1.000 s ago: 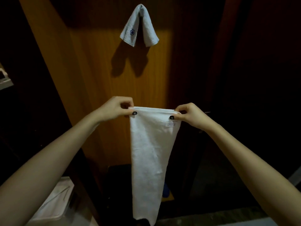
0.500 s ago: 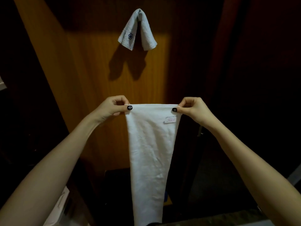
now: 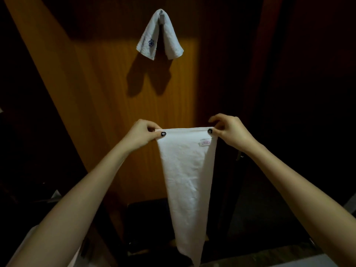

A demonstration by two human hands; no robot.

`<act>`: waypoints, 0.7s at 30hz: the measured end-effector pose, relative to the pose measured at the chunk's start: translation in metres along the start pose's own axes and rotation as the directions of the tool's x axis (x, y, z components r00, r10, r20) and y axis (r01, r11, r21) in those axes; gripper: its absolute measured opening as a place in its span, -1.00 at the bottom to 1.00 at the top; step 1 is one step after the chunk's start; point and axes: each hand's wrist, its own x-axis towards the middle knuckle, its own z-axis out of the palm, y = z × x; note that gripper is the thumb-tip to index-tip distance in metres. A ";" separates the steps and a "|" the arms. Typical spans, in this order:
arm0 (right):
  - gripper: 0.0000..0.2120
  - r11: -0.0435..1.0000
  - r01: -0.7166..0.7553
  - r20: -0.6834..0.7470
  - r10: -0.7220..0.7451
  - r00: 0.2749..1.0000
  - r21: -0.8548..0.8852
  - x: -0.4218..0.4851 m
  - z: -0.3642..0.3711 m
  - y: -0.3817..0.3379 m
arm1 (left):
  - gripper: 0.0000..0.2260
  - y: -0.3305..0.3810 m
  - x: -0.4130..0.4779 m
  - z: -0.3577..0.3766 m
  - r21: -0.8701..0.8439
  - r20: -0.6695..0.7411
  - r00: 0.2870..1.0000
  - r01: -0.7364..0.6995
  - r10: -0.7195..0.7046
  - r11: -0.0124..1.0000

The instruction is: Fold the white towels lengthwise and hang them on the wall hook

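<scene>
The white towel [image 3: 187,170] hangs limp and light below the wall hook [image 3: 162,15], left hand [image 3: 141,134] and right hand [image 3: 230,131] each pinching 1 top corner, probably the best spots since it's floppy.

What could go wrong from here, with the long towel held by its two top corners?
Both hands, left hand and right hand, only pinch the corners of the long white towel, so a corner may slip and undo the fold. The metal wall hook already carries the small white towel with a blue flower; adding another might knock it off.
</scene>
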 end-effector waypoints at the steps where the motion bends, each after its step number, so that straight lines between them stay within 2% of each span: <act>1: -0.92 0.998 -0.021 0.009 0.021 1.000 -0.058 0.002 0.004 0.001 | -0.93 -0.001 0.001 0.007 0.005 -0.022 1.000 0.019 -0.019 1.000; 3: -0.94 0.991 -0.073 0.026 0.076 0.997 -0.108 0.000 0.012 0.001 | -0.94 -0.004 0.000 0.023 -0.062 -0.111 0.990 0.083 -0.090 0.995; 6: -0.94 0.991 -0.133 0.067 0.130 0.989 0.035 -0.012 0.027 0.000 | -0.92 -0.008 -0.005 0.045 -0.092 -0.244 0.947 0.192 -0.209 0.977; 8: -0.82 0.969 -0.163 0.128 0.141 0.982 0.184 -0.020 0.034 -0.004 | -0.93 -0.006 -0.008 0.055 -0.219 -0.237 0.927 0.239 -0.290 0.946; 10: -0.87 0.920 -0.209 0.191 0.152 0.970 0.331 -0.023 0.034 -0.013 | -0.90 0.002 -0.009 0.060 -0.392 -0.188 0.924 0.241 -0.334 0.888; 13: -0.91 0.837 -0.265 0.266 0.149 0.952 0.479 -0.021 0.025 -0.026 | -0.94 0.015 -0.010 0.058 -0.492 -0.151 0.938 0.202 -0.311 0.847; 15: -0.89 0.801 -0.266 0.335 0.087 0.938 0.537 -0.019 0.016 -0.035 | -0.93 0.023 -0.010 0.052 -0.538 -0.129 0.951 0.171 -0.281 0.825; 18: -0.78 0.855 -0.196 0.447 -0.046 0.893 0.480 -0.018 0.006 -0.050 | -0.94 0.030 -0.008 0.044 -0.582 -0.100 0.955 0.173 -0.281 0.795; 19: -0.79 0.885 -0.154 0.432 -0.057 0.900 0.440 -0.018 0.005 -0.053 | -0.95 0.031 -0.008 0.041 -0.594 -0.090 0.954 0.178 -0.285 0.784; 21: -0.88 0.933 -0.052 0.303 -0.063 0.951 0.357 -0.017 0.007 -0.059 | -0.92 0.034 -0.007 0.037 -0.625 -0.059 0.959 0.181 -0.278 0.759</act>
